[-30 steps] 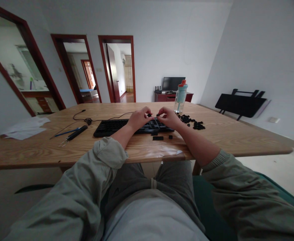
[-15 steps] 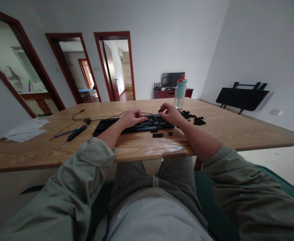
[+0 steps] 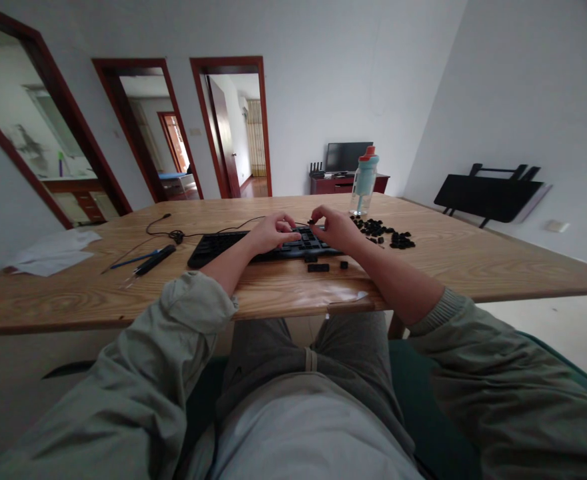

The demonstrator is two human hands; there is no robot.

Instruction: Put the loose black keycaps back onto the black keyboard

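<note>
A black keyboard (image 3: 212,249) lies on the wooden table, parts of it covered by both hands. Over its middle rests my left hand (image 3: 273,232), its thumb held apart from loosely curled fingers and nothing visible between them. My right hand (image 3: 334,228) is above the keyboard's right part, pinching a small black keycap (image 3: 312,222) between thumb and fingertips. A long black keycap (image 3: 318,268) and a small square keycap (image 3: 344,265) lie in front of the keyboard. To the right of my right hand, many loose keycaps (image 3: 374,228) are spread in a pile.
Behind the pile stands a clear bottle (image 3: 364,183) with a red and teal top. Left of the keyboard are a black-handled tool (image 3: 155,261), a thin blue tool (image 3: 136,259), a coiled cable (image 3: 176,236) and white paper (image 3: 56,255). The table's front edge is close to my lap.
My right hand has moved left with the keycap, closer to my left hand. The left hand stays over the keyboard, its fingers slightly shifted. The view has moved slightly.
</note>
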